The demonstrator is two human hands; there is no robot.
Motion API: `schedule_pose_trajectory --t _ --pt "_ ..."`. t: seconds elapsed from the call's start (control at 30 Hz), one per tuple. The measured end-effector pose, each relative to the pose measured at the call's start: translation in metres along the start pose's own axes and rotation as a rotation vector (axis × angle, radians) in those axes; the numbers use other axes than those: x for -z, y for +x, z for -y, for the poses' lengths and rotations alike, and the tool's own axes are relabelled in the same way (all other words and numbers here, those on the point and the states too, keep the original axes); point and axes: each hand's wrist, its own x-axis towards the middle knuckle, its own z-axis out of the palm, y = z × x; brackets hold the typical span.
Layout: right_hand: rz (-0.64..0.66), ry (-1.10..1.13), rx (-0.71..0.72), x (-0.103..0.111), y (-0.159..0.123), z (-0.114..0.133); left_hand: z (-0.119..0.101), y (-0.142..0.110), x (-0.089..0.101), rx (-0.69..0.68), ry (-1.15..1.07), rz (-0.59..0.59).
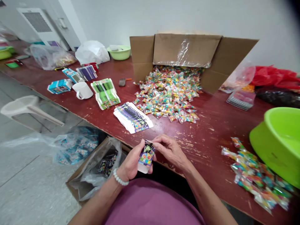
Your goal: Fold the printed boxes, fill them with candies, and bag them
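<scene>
A small dark carton [147, 153] with colourful cartoon print is in my left hand [132, 162], its white flap pointing down towards me. The thumb lies along one side of the carton and the fingers wrap behind it. At the carton's top end, my right hand [170, 150] pinches the edge between thumb and fingers. Just beyond my hands, a fanned stack of flat purple-and-black cartons [133, 117] lies on the table. Behind that stack, a large heap of wrapped candies [168, 93] spills out of an open cardboard box [185, 50].
On the dark red table [206, 131], a lime-green basin [278, 147] stands at right beside loose candies [257, 175]. Green flat cartons [106, 93] and a white mug [82, 90] sit at left. Below the edge is a lined box [93, 178] with filled cartons; a white stool [21, 107] stands farther left.
</scene>
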Motion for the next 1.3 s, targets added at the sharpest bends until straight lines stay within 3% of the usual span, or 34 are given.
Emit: schedule_pose_trajectory --t 0.2,0.4,0.5,0.67,0.73,0.87,0.93,1.0,1.1,1.2,1.3 --pt "0.021 0.088 -0.137 -0.004 0.008 0.009 0.004 0.005 -0.002 -0.192 0.249 -0.149" --pt "0.052 0.366 -0.223 -0.008 0.011 0.007 0.001 0.002 0.001 -0.292 0.375 -0.114" --pt "-0.009 0.241 -0.129 -0.008 0.008 0.008 0.002 0.002 0.003 -0.288 0.339 -0.106" --pt "-0.014 -0.066 0.238 -0.013 -0.002 0.002 0.007 0.006 -0.001 -0.247 0.175 -0.119" --pt "-0.033 -0.133 0.309 -0.013 -0.002 -0.005 0.009 0.009 -0.003 -0.253 0.134 -0.14" --pt "-0.062 -0.293 0.25 0.02 0.018 -0.025 0.005 0.016 -0.004 -0.205 0.047 -0.081" --pt "-0.308 -0.487 0.244 0.05 0.037 -0.037 -0.001 0.018 -0.003 -0.194 0.015 -0.077" --pt "-0.534 -0.693 0.145 0.08 0.057 -0.051 -0.007 0.018 0.0 -0.205 0.02 -0.086" --pt "-0.669 -0.744 0.032 0.112 0.076 -0.067 -0.014 0.017 0.006 -0.204 0.042 -0.117" --pt "-0.715 -0.676 0.027 0.127 0.074 -0.072 -0.02 0.017 0.013 -0.211 0.044 -0.201" --pt "-0.779 -0.592 0.014 0.124 0.051 -0.061 -0.025 0.019 0.017 -0.223 0.051 -0.209"
